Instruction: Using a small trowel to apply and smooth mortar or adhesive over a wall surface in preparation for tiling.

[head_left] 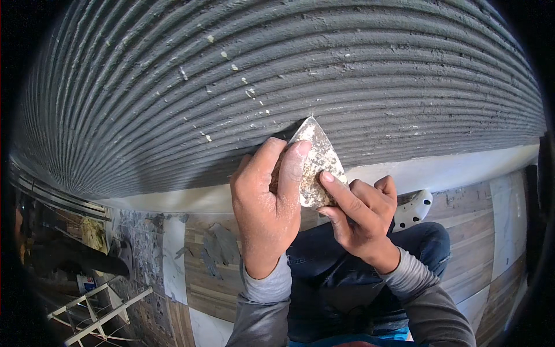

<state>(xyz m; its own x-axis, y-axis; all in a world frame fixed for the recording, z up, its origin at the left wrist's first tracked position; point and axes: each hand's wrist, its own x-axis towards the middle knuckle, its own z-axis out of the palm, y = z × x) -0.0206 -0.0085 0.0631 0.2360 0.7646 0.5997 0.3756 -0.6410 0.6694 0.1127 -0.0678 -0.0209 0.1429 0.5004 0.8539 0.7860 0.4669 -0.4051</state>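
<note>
My left hand (265, 199) is closed on the left edge of a flat, pointed triangular piece (317, 156), mottled white and brown. Its kind does not show clearly; it resembles a crusted blade or a shard of tile. The thumb lies across its face, and the left fingers curl behind it. On its lower right edge, my right hand (364, 217) grips with the index fingertip on the face and the thumb by the bottom corner. The upper tip points at the ridged dark grey wall surface (370, 75) and appears to touch or nearly touch it.
Pale specks (224, 54) dot the grey ridges. A smooth white strip (451, 169) runs along the wall's base. Grey scraps (221, 246) lie on the wood-look floor (199, 292). A metal frame (95, 312) stands lower left. My bent leg and a white clog (413, 211) are close by.
</note>
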